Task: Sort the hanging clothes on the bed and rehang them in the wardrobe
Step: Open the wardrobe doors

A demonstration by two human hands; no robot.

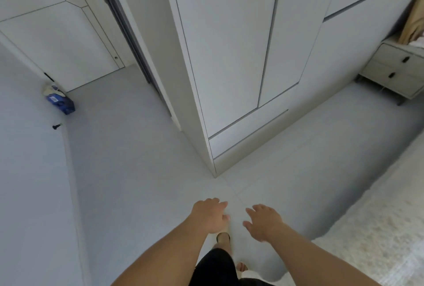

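Observation:
A tall white wardrobe (229, 56) stands ahead of me with its doors closed. The bed (378, 228), covered in a cream textured spread, fills the lower right corner. No hanging clothes show on the visible part of it. My left hand (210, 214) and my right hand (263, 221) reach forward side by side over the pale floor, palms down, fingers relaxed and holding nothing. The two hands are a small gap apart.
A cream bedside table (394, 74) with two drawers stands at the right, with beige fabric (413, 24) above it. An open doorway (128, 40) lies left of the wardrobe. A blue packet (60, 102) sits on the floor by the left wall.

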